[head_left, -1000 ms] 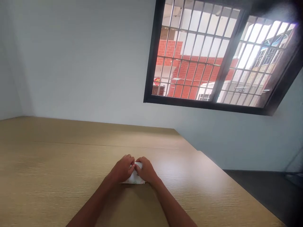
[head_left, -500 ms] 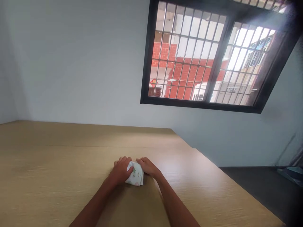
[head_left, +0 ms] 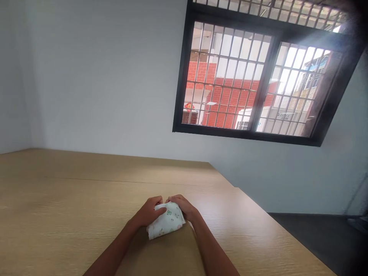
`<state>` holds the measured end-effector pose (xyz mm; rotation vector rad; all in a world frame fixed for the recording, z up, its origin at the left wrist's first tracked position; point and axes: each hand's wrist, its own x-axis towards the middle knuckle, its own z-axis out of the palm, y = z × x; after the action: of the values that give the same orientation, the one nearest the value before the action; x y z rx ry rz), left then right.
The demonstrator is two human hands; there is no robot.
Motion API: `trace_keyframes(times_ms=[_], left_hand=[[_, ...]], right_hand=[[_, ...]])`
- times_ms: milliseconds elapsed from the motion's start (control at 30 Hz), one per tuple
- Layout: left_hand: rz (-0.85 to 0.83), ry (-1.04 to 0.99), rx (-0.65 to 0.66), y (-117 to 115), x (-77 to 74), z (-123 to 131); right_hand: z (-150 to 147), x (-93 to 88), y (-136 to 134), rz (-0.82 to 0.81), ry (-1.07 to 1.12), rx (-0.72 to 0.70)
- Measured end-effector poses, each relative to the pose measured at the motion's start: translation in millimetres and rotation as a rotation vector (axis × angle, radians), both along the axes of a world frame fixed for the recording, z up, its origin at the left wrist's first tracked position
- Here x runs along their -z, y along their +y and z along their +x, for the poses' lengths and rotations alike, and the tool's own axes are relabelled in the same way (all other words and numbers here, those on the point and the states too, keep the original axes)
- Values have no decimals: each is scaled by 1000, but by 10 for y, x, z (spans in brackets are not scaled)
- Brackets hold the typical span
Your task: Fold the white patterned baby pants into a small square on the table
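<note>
On table (head_left: 71,214), folded cloth (head_left: 166,222) now raised between hands.

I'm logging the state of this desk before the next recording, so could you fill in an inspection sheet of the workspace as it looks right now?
Surface: light wooden table with a seam running across it; no marks seen.
Job's things: one small white patterned cloth, folded into a bundle, lying on the table between the hands.
Clutter: nothing seen.
Grippers: left hand closed on the cloth's left side with the thumb on top; right hand gripping its far right edge.
Cables: nothing seen.
Surroundings: plain white wall; black-framed barred window with a red brick building outside; dark floor to the right of the table.
</note>
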<state>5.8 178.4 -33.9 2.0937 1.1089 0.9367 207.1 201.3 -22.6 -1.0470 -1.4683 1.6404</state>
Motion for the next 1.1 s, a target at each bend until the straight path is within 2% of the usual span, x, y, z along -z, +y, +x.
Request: trace_keyframes(times_ms=[233, 433, 600, 667, 800, 900, 1000, 1100], left_hand=[[-198, -61, 455, -116, -57, 29], [-286, -21, 530, -125, -23, 49], [-543, -153, 611, -150, -57, 7], [-606, -147, 654, -157, -63, -15], [-599, -103, 773, -154, -32, -41], [-568, -99, 797, -150, -21, -39], [-508, -179, 781, -156, -83, -49], [-455, -332, 753, -180, -202, -92]], right_hand=[[86, -21, -32, 46, -102, -289], [24, -26, -40, 24, -71, -183], [2, -56, -61, 37, -65, -162], [4, -57, -64, 42, -53, -157], [4, -29, -48, 28, -50, -155], [7, -14, -33, 10, -58, -150], [15, -23, -33, 6, -38, -157], [8, -28, -48, -22, 7, -240]])
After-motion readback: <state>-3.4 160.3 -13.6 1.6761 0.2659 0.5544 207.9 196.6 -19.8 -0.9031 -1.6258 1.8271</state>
